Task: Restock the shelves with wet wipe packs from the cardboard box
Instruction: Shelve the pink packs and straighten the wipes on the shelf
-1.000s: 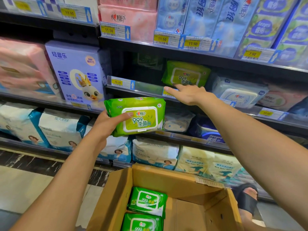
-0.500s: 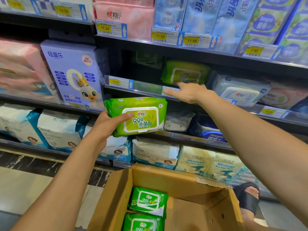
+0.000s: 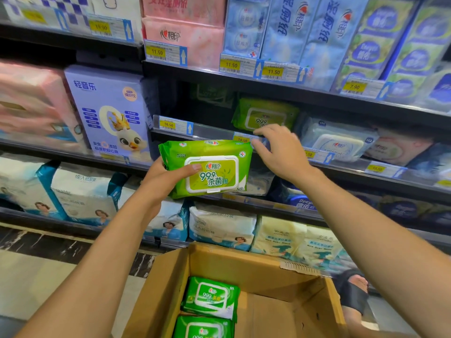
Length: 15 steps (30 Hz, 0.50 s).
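My left hand (image 3: 159,182) grips a green wet wipe pack (image 3: 214,172) by its left end, thumb across the front, label facing me, just below the middle shelf (image 3: 210,132). My right hand (image 3: 283,152) hovers at the pack's upper right corner, in front of the shelf edge; its fingers are loosely bent and hold nothing. Another green pack (image 3: 266,115) stands on that shelf behind my right hand. Below, the open cardboard box (image 3: 246,264) holds two more green packs (image 3: 212,297) at its left side.
White wipe packs (image 3: 339,142) sit to the right of the shelved green pack. A purple box with a chick picture (image 3: 109,113) stands to the left. Price tags line the shelf edges. Larger bags fill the lower shelves. A sandalled foot (image 3: 353,291) is beside the box.
My right hand has drawn back from the green pack on the shelf and come down toward the pack in my left hand. The left hand has kept its hold.
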Each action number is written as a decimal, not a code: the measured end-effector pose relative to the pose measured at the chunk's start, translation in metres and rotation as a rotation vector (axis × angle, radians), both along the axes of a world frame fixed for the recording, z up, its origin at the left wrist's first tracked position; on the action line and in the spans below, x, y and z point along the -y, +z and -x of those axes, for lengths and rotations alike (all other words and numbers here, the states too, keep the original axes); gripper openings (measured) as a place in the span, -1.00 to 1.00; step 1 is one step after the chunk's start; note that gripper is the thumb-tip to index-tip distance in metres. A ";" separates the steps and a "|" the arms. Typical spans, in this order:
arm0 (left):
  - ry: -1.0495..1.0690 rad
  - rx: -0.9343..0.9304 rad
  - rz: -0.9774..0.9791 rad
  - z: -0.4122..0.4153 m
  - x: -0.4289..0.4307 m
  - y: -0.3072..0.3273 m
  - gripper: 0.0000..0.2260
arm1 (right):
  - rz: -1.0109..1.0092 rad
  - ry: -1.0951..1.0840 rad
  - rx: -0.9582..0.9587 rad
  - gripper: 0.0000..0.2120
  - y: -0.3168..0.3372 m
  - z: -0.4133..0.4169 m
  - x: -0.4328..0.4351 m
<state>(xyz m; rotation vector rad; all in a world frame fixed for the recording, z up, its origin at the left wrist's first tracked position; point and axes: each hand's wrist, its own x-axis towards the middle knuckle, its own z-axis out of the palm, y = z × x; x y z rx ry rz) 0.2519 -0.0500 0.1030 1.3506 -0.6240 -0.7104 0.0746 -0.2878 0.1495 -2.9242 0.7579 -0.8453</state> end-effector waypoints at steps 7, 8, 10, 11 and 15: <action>0.024 0.044 0.069 0.031 0.014 0.016 -0.41 | -0.782 0.205 0.169 -0.56 -0.027 0.044 -0.047; 0.051 0.082 0.067 0.035 0.017 0.019 -0.39 | -0.814 0.215 0.224 -0.54 -0.029 0.047 -0.046; 0.068 0.176 0.089 0.043 0.024 0.025 -0.40 | -0.845 0.226 0.319 -0.53 -0.029 0.054 -0.042; 0.058 0.224 0.110 0.046 0.029 0.027 -0.44 | -0.853 0.228 0.361 -0.55 -0.028 0.056 -0.040; 0.056 0.409 0.148 0.051 0.049 0.037 -0.52 | -0.850 0.218 0.517 -0.69 -0.023 0.064 -0.029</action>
